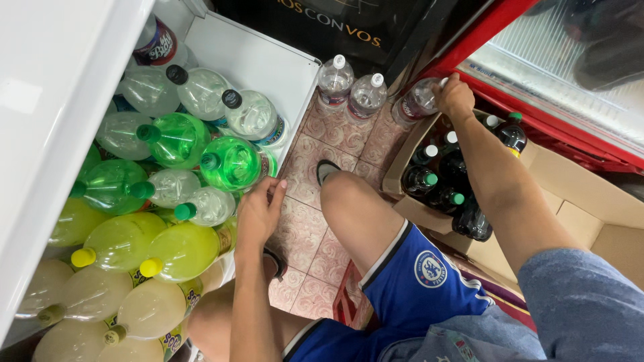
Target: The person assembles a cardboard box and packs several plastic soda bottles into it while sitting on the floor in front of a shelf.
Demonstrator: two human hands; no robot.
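Stocking looks under way: the right hand [455, 97] is closed around a clear bottle [417, 102] just beyond the box [402, 175], while the left hand [258, 213], open and empty, rests far left of the box against the bottle-filled fridge drawer [295, 100].

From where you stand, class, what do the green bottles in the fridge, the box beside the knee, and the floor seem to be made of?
Green bottles: likely clear tinted plastic, glossy; light passes through and highlights show on the curved walls.
Box: corrugated cardboard by the look, matte brown, with folded flaps.
Floor: probably ceramic tile, patterned pink and cream, with visible grout lines.
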